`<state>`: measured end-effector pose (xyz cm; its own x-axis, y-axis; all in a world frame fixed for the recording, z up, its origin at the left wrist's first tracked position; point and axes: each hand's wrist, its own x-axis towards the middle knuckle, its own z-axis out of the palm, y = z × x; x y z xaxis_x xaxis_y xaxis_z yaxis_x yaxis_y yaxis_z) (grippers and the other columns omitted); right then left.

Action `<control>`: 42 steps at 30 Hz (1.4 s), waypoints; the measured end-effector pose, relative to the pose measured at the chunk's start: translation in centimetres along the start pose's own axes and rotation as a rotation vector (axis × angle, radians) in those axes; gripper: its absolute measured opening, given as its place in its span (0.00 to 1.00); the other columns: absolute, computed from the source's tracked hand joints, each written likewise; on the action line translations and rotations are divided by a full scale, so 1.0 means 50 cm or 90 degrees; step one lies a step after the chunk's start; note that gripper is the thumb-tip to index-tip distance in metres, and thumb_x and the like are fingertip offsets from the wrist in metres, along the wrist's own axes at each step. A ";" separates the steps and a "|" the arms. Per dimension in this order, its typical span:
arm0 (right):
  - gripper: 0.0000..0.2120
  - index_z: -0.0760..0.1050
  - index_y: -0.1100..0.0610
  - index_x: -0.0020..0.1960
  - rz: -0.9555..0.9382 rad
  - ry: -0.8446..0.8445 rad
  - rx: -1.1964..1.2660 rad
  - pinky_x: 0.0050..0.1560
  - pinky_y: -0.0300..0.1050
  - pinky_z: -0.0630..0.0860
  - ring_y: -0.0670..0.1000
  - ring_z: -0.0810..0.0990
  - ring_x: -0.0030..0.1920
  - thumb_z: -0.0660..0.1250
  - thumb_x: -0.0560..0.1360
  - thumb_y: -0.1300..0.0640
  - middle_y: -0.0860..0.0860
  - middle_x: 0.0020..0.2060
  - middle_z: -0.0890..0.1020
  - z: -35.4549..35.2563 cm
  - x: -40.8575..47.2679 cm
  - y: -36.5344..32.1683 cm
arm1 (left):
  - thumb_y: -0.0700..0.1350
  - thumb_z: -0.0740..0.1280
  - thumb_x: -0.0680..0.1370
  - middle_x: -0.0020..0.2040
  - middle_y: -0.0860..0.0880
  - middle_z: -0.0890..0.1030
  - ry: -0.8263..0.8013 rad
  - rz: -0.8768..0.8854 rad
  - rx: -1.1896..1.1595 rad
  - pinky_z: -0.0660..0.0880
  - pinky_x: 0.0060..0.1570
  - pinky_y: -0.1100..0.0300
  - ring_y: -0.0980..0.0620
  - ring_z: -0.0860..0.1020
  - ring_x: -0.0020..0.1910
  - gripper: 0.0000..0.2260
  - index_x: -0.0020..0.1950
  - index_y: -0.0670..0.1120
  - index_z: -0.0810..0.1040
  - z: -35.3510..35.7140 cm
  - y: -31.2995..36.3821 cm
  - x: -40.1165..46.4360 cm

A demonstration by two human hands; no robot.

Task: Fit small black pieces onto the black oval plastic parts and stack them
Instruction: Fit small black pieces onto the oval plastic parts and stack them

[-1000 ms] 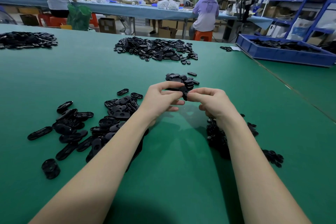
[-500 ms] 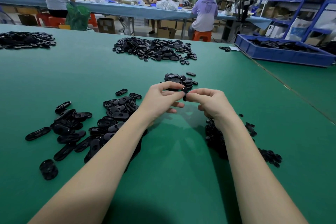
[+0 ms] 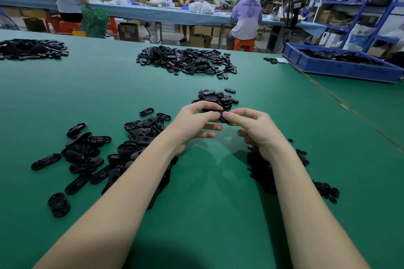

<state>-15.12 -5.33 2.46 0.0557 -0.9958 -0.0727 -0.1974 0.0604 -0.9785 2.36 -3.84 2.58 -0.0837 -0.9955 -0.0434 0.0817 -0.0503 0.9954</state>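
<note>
Both hands (image 3: 196, 123) (image 3: 254, 128) pinch oval part (image 3: 222, 118) | piles flank | green table (image 3: 218, 203)

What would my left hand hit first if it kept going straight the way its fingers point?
Probably the right hand: the left hand points across toward it, both pinching one black oval part between their fingertips. Depth is hard to judge here.

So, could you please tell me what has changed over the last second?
Very little: both the left hand and right hand still pinch the same black part between them, above the green table. The piles beside them lie as before.
</note>
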 end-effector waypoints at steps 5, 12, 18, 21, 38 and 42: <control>0.09 0.85 0.43 0.39 -0.021 0.008 -0.072 0.24 0.33 0.62 0.47 0.69 0.33 0.81 0.65 0.42 0.42 0.30 0.78 0.001 0.000 0.003 | 0.33 0.70 0.78 0.44 0.41 0.85 -0.001 -0.020 -0.029 0.80 0.40 0.66 0.51 0.84 0.39 0.06 0.51 0.42 0.81 -0.003 -0.008 0.003; 0.04 0.85 0.46 0.41 -0.036 -0.020 -0.073 0.24 0.32 0.61 0.45 0.66 0.28 0.79 0.70 0.50 0.49 0.36 0.77 0.000 0.002 -0.001 | 0.30 0.69 0.77 0.45 0.37 0.84 0.024 -0.042 -0.075 0.82 0.46 0.65 0.47 0.85 0.41 0.07 0.49 0.41 0.79 -0.002 -0.009 0.005; 0.03 0.84 0.51 0.43 -0.050 0.002 -0.116 0.26 0.31 0.63 0.41 0.67 0.24 0.78 0.72 0.54 0.49 0.35 0.79 0.004 0.012 0.009 | 0.29 0.71 0.75 0.43 0.38 0.84 0.034 -0.026 -0.028 0.82 0.48 0.62 0.48 0.84 0.39 0.08 0.47 0.40 0.78 0.004 -0.023 0.006; 0.03 0.84 0.52 0.42 -0.045 -0.006 -0.136 0.27 0.31 0.65 0.39 0.69 0.23 0.77 0.72 0.54 0.47 0.34 0.81 0.005 0.016 0.017 | 0.29 0.71 0.75 0.42 0.39 0.85 0.042 -0.021 0.008 0.81 0.43 0.64 0.50 0.84 0.37 0.07 0.48 0.40 0.79 0.003 -0.027 0.005; 0.06 0.81 0.52 0.37 -0.089 0.031 -0.172 0.33 0.34 0.69 0.39 0.74 0.27 0.78 0.70 0.55 0.41 0.26 0.79 0.013 0.027 0.039 | 0.29 0.72 0.74 0.41 0.42 0.84 0.098 -0.020 0.061 0.78 0.41 0.67 0.53 0.83 0.36 0.07 0.47 0.41 0.82 0.024 -0.036 0.006; 0.06 0.81 0.52 0.38 -0.091 0.037 -0.158 0.34 0.35 0.70 0.39 0.75 0.28 0.78 0.70 0.56 0.41 0.26 0.80 0.017 0.028 0.042 | 0.31 0.73 0.73 0.42 0.41 0.85 0.118 -0.017 0.071 0.80 0.48 0.63 0.52 0.84 0.37 0.07 0.46 0.42 0.82 0.024 -0.041 0.010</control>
<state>-14.64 -6.52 0.14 0.0462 -0.9956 0.0810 -0.4252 -0.0929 -0.9003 0.98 -4.13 0.63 0.1012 -0.9921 -0.0746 -0.0297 -0.0779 0.9965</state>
